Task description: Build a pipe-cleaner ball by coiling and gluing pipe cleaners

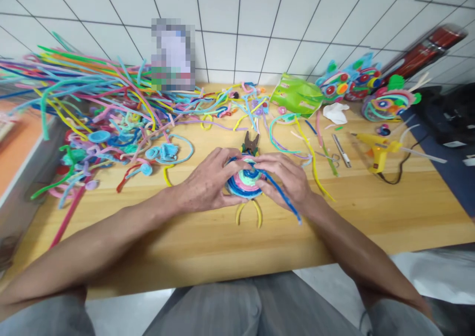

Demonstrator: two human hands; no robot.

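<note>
A round coil of pipe cleaners (249, 180) in blue, pink and mint rings sits between my hands, above the middle of the table. My left hand (208, 180) wraps round its left side, thumb at the lower edge and fingers over the top. From the coil's centre a loose blue pipe cleaner (280, 195) runs down to the right. My right hand (287, 177) is closed at the coil's right side, its fingertips on the blue pipe cleaner near the centre. Pliers (251, 140) lie beyond and beneath, their yellow handles showing below the coil.
Many pipe cleaners (92, 78) pile up at the left, with finished coils and twisted pieces. Rightward lie a green packet (297, 96), a utility knife (342, 150), a yellow glue gun (378, 153) and colourful decorated figures (388, 103). A red flask (426, 49) stands behind.
</note>
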